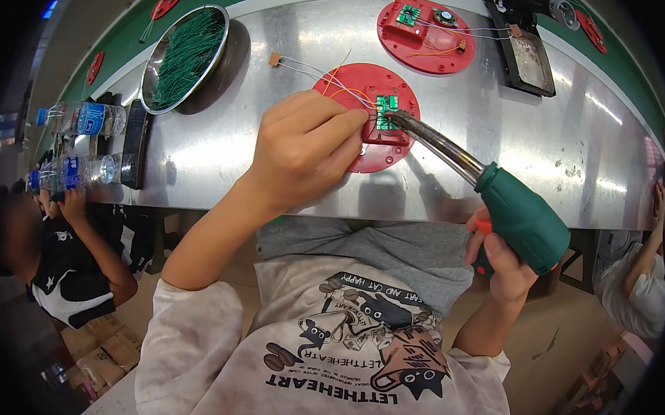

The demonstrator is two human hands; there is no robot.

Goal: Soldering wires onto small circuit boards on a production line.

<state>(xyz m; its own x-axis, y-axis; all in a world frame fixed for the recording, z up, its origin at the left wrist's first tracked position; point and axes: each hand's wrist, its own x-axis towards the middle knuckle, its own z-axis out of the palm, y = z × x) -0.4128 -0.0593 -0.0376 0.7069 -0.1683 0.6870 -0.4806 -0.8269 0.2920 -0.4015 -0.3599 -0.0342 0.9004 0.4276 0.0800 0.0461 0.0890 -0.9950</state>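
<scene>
A round red plastic base (385, 164) lies on the metal table with a small green circuit board (386, 104) on its raised block. My left hand (302, 147) rests over the base's left side, thumb and finger pinched on a thin wire (371, 113) at the board's edge. My right hand (504, 263) is wrapped around the handle of a green soldering gun (525, 216) with an orange trigger. Its dark metal tip meets the board close to my left fingertips. White and orange wires run from the board; the white ones end in a small brown connector (274, 59).
A second red base (435, 60) with a board and wires lies farther back, beside a black tray (528, 60). At the left stands a metal bowl (227, 36) of green wires, near two plastic bottles (91, 119). Other people sit at both sides.
</scene>
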